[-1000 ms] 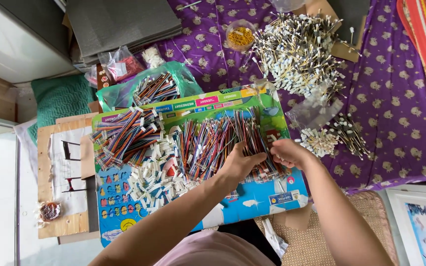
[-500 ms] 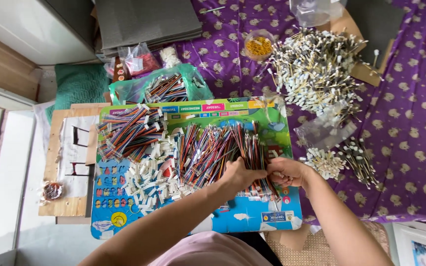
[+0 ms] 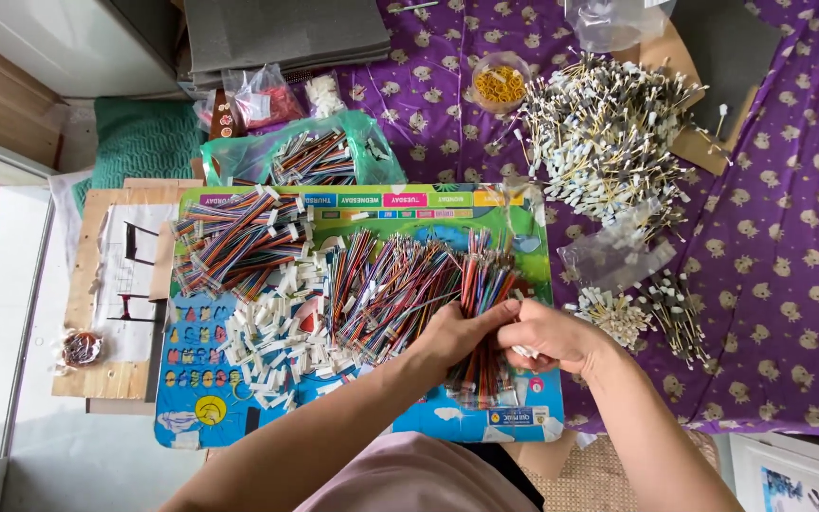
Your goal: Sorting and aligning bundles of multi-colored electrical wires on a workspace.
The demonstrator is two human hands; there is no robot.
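Both hands, left hand and right hand, pinch one wire bundle near the colourful board's bottom-right corner.

A home turned piecework corner: a purple patterned cloth spreads on the floor, with a wooden-framed doorway left of it.

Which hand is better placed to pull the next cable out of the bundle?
Probably the left hand: its fingertips already rest on the upright wire bundle, beside the loose wire pile. The right hand seems occupied, closed on white connectors.
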